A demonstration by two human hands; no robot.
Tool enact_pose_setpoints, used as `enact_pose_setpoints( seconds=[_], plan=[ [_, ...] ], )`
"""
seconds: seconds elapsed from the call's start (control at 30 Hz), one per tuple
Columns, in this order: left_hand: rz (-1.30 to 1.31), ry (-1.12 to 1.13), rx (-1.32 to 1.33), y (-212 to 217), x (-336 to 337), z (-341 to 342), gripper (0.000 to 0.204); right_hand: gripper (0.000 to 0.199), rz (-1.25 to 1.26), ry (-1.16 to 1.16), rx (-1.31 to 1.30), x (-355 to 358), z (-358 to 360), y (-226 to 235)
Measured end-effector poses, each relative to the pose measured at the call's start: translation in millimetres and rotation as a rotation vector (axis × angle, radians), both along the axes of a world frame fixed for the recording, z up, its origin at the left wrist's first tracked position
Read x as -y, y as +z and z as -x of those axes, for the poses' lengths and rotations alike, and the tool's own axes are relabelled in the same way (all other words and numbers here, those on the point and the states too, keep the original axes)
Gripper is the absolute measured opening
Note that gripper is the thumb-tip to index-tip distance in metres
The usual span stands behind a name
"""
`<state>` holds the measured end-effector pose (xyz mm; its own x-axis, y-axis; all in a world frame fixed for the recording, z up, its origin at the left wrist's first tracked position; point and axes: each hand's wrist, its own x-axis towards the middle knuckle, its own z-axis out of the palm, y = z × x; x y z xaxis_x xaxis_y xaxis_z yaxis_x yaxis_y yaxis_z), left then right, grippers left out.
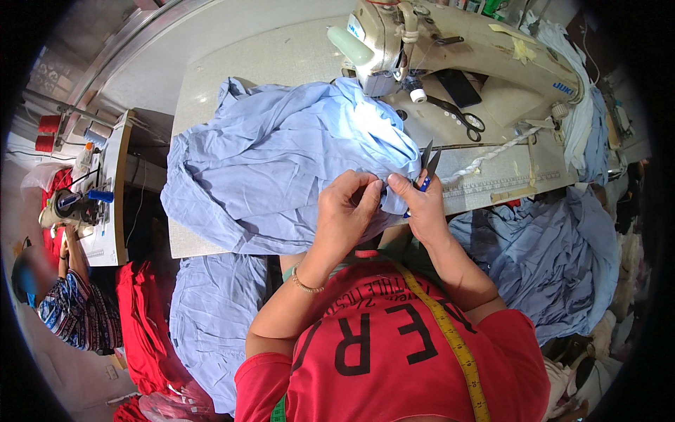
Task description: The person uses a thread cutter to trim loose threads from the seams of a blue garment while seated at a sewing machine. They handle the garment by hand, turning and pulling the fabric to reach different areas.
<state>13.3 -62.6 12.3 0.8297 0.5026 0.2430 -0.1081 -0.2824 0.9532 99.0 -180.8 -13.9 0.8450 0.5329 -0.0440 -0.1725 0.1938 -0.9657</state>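
Trimming underway: left hand pinches the light-blue garment edge; at 3 o'clock, right hand grips blue-handled thread snips, blades apart, cut apparently unfinished.

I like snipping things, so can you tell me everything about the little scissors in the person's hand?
The thread snips are small, with two short grey metal blades that end in sharp points and a blue handle part. The blades point up and stand slightly apart. The right hand holds them at the table's front edge, fingers wrapped over most of the handle. They sit right beside the light blue fabric that the left hand pinches.
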Motion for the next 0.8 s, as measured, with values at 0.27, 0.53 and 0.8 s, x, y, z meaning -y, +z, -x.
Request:
enact_pose_setpoints(
  seconds=[0.27, 0.53, 0.8],
  plan=[
    [-0.025, 0.088, 0.024, -6.9, 2.2, -4.2, 0.004, 0.023, 0.082, -0.052, 0.128, -2.1, 7.1, -0.5],
    [0.096, 0.016, 0.032, -9.9, 0.2, 6.2, 0.003, 0.025, -0.114, -0.007, -0.119, -3.4, 4.1, 4.1],
    [0.190, -0.024, -0.038, 2.1, 3.4, 4.2, 0.010, 0.029, -0.023, -0.021, -0.037, 1.5, 5.5, -1.1]
  ],
)
